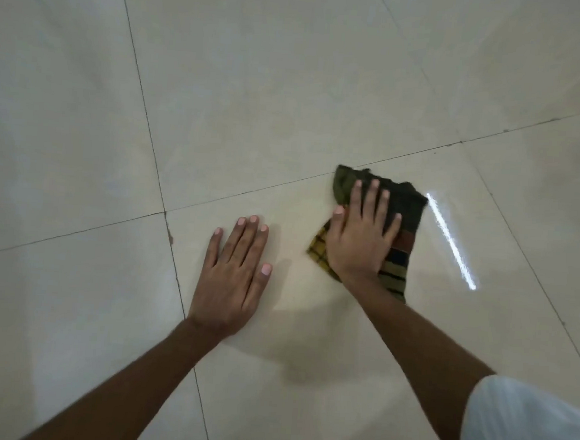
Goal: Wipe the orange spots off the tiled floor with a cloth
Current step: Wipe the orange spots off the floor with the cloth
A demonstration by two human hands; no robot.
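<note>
A folded cloth (407, 207), dark green with yellow, red and blue checks, lies on the cream tiled floor (290, 99) right of centre. My right hand (363, 235) lies flat on top of it, fingers spread, pressing it down. My left hand (235, 274) rests palm-down on the bare tile to the left of the cloth, fingers apart, holding nothing. No orange spots show on the tiles around the cloth; whatever is under the cloth is hidden.
Dark grout lines (145, 113) cross the floor. A bright streak of reflected light (450, 239) lies just right of the cloth. A pale sleeve (528, 429) fills the lower right corner. A small brown mark (170, 235) sits on the grout left of my left hand.
</note>
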